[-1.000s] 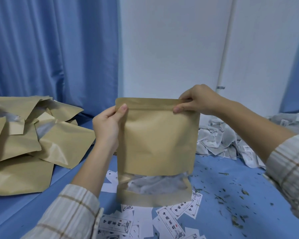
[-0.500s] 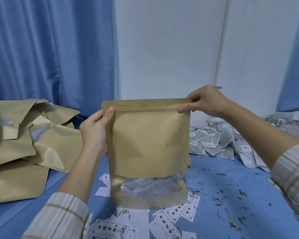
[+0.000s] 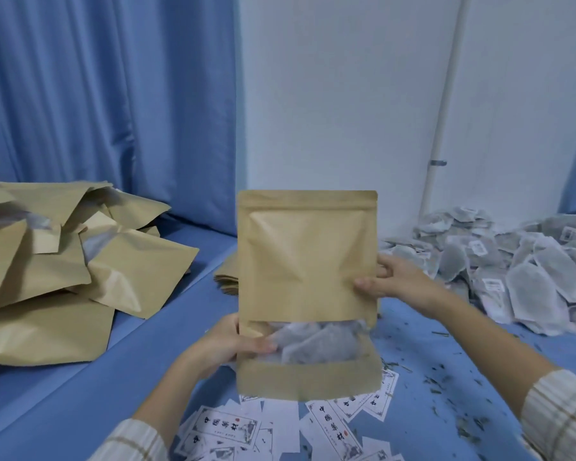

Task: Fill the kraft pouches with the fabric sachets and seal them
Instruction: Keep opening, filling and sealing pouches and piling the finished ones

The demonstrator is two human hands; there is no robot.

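A pouch (image 3: 308, 261) is held up in the air over the blue table (image 3: 140, 371), in the middle of the view. Its top edge looks flat and pressed closed, so I think it is sealed. Grey sachets (image 3: 316, 341) show through the clear window near its bottom.

The left hand (image 3: 226, 344) pinches the pouch at its 8 o'clock side, thumb on the window. The right hand (image 3: 396, 282) pinches the 3 o'clock edge, thumb in front and fingers behind.

What could go wrong? If the seal is not shut all the way along, the sachets could spill out when the pouch is tipped or dropped. Both hands hold only thin edges, so the pouch could slip and fall. It could also land on the paper labels (image 3: 326, 427) at 6 o'clock and crush or scatter them.

Now the room to move. At 9 o'clock lies a heap of pouches (image 3: 64, 261), near the blue curtain (image 3: 97, 94). I think it is where this one goes. Between the hands and the heap the table is bare blue, so a move to the left has room. At 3 o'clock a big pile of sachets (image 3: 512, 271) sits near the right hand, and a wide swing could knock them. A small stack of flat pouches (image 3: 226, 277) peeks out behind the held one at 10 o'clock. Bits of dry leaf (image 3: 446, 377) lie at 4 o'clock.
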